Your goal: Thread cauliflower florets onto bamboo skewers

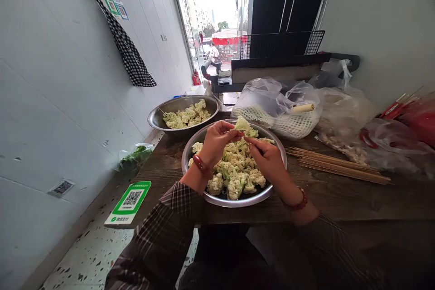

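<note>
My left hand (pixel 216 142) is closed in a pinch at the stem of a pale cauliflower floret (pixel 242 124), above a large metal bowl. My right hand (pixel 268 159) is closed too, its fingertips almost meeting the left ones just below the floret. Whatever thin thing sits between the right fingers is too small to make out. Beneath both hands, the metal bowl (pixel 234 203) holds many cauliflower florets (pixel 236 183). To the right of it lies a bundle of thin wooden skewers (pixel 340 166) on the dark wooden table (pixel 312 199).
A second metal bowl (pixel 154 122) with cauliflower pieces (pixel 188 115) stands back left, a stick poking out. Behind are plastic bags (pixel 261 93) and foam netting (pixel 292 123). More bags (pixel 394 140) crowd the right. A QR-code card (pixel 131 201) lies at the left edge.
</note>
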Demonstrator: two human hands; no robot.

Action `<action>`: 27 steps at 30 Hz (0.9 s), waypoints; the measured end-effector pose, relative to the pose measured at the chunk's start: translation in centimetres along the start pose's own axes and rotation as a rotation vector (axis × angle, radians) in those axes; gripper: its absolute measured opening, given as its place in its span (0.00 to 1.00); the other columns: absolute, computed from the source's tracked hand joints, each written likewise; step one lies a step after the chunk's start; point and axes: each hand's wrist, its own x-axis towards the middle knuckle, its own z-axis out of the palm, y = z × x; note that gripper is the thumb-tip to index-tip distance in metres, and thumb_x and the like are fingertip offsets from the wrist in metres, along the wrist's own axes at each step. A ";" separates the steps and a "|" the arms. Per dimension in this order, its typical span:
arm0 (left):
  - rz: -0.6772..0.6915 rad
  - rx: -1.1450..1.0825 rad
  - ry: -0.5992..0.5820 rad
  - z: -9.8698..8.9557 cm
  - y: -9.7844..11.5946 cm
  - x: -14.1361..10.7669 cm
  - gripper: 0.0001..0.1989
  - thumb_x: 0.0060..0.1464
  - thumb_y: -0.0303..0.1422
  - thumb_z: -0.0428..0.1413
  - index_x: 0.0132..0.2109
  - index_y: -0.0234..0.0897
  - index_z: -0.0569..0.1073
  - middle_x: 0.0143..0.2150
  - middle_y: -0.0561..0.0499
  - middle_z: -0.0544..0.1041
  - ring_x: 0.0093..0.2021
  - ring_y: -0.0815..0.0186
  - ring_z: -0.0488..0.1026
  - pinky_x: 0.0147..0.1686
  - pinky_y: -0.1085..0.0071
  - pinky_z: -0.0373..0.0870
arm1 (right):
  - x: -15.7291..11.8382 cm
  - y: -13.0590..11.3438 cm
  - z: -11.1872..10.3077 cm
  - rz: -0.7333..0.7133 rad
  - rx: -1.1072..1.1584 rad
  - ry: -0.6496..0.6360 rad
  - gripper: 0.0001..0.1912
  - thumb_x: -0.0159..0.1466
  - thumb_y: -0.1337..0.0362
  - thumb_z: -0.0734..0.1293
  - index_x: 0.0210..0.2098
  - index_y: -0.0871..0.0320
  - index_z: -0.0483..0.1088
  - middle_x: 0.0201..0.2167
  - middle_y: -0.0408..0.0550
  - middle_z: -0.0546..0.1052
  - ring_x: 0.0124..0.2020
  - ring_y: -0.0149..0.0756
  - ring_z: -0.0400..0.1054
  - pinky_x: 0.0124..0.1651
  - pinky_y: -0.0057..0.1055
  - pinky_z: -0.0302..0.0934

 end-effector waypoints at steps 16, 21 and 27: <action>0.028 0.020 0.027 0.2 0.2 -0.2 0.17 0.44 0.36 0.70 0.34 0.31 0.71 0.28 0.47 0.81 0.30 0.66 0.80 0.37 0.68 0.77 | -0.1 -0.1 0.1 -0.047 -0.035 0.020 0.16 0.65 0.64 0.64 0.46 0.57 0.81 0.45 0.52 0.84 0.46 0.43 0.79 0.52 0.38 0.71; 0.072 0.127 0.045 0.4 0.3 -0.2 0.15 0.45 0.36 0.68 0.32 0.31 0.73 0.27 0.48 0.81 0.29 0.65 0.80 0.35 0.68 0.78 | -0.2 0.0 -0.1 -0.052 -0.038 0.028 0.15 0.65 0.64 0.65 0.46 0.54 0.81 0.45 0.50 0.84 0.47 0.43 0.79 0.51 0.38 0.72; 0.107 0.266 0.009 0.0 0.5 -0.1 0.12 0.46 0.35 0.67 0.32 0.32 0.74 0.25 0.50 0.79 0.28 0.66 0.79 0.33 0.69 0.77 | -0.1 0.4 -0.2 -0.050 -0.018 0.023 0.14 0.65 0.64 0.65 0.45 0.53 0.82 0.43 0.50 0.84 0.45 0.43 0.79 0.49 0.39 0.73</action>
